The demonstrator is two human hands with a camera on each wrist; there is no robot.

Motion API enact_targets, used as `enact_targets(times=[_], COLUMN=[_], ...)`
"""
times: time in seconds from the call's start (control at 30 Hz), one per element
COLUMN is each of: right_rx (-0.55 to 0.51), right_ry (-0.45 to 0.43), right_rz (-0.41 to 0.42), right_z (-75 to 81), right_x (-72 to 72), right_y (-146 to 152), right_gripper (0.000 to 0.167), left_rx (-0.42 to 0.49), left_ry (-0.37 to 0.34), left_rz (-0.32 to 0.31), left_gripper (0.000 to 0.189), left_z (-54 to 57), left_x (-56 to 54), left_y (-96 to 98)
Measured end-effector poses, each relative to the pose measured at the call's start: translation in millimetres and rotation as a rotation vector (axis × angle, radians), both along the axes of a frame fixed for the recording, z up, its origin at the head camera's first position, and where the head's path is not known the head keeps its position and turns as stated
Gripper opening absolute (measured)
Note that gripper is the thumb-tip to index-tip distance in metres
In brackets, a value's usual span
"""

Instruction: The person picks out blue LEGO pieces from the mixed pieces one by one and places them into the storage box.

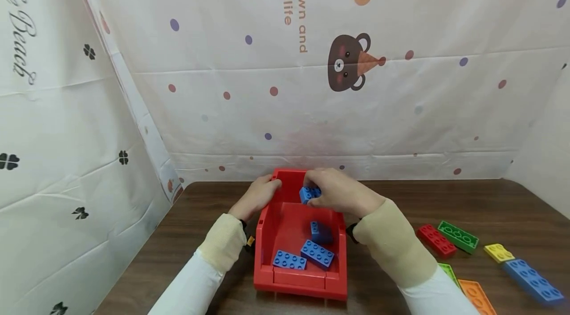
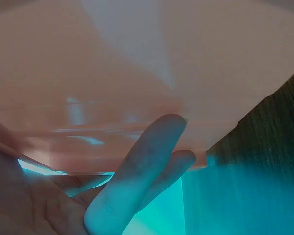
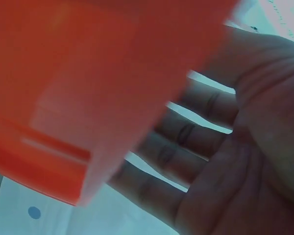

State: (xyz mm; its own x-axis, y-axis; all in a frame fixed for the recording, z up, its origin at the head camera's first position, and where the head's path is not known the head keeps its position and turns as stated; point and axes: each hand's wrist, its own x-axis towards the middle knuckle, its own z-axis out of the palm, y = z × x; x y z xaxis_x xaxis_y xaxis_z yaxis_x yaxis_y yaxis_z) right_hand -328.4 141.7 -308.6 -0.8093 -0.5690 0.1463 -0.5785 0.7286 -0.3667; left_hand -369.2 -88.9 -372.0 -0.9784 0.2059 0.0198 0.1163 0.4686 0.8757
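Note:
A red toy-brick bin (image 1: 299, 278) stands on the table with its low lip facing me. My left hand (image 1: 260, 195) holds the bin's left wall near the back, thumb over the rim; in the left wrist view its fingers (image 2: 142, 166) lie along the outside. Over the back of the bin, my right hand (image 1: 340, 191) pinches a blue brick (image 1: 306, 195). Three more blue bricks are on the bin floor: one at front left (image 1: 289, 260), one at front right (image 1: 317, 254), and one behind them (image 1: 321, 233). In the right wrist view the bin wall hides the right fingertips.
To the right lie a red brick (image 1: 436, 241), a dark green brick (image 1: 458, 236), a yellow brick (image 1: 499, 253) and a long blue brick (image 1: 533, 280). Light green (image 1: 449, 273) and orange (image 1: 476, 296) bricks are partly behind my right sleeve. A printed curtain (image 1: 222, 122) hangs behind the table.

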Motion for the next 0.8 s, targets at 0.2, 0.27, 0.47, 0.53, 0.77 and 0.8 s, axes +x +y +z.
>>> enact_targets(times=[0.2, 0.27, 0.47, 0.53, 0.77, 0.8], right_rx=[0.005, 0.005, 0.011, 0.022, 0.068, 0.068], right_ry=[-0.012, -0.022, -0.033, -0.033, -0.038, -0.039], right_rz=[0.029, 0.039, 0.034, 0.028, 0.002, -0.003], right_z=[-9.5, -11.6, -15.7, -17.5, -24.8, -25.2], right_x=[-4.6, -5.9, -8.0, -8.2, -9.8, -10.1], right_y=[-3, -3, -3, -3, -7, -8], right_gripper=[0.027, 0.027, 0.026, 0.027, 0.028, 0.028], left_rx=[0.004, 0.002, -0.004, -0.002, 0.006, 0.008], left_ry=[-0.004, -0.004, 0.005, 0.001, 0.01, 0.011], left_rz=[-0.004, -0.002, 0.008, 0.01, -0.017, -0.022], left_gripper=[0.035, 0.034, 0.036, 0.036, 0.032, 0.031], left_z=[-1.7, -2.0, -2.5, -2.8, -1.9, -1.2], left_x=[2.0, 2.3, 1.9, 2.1, 4.1, 4.3], left_y=[-2.4, -2.9, -2.5, -2.1, -3.8, -4.2])
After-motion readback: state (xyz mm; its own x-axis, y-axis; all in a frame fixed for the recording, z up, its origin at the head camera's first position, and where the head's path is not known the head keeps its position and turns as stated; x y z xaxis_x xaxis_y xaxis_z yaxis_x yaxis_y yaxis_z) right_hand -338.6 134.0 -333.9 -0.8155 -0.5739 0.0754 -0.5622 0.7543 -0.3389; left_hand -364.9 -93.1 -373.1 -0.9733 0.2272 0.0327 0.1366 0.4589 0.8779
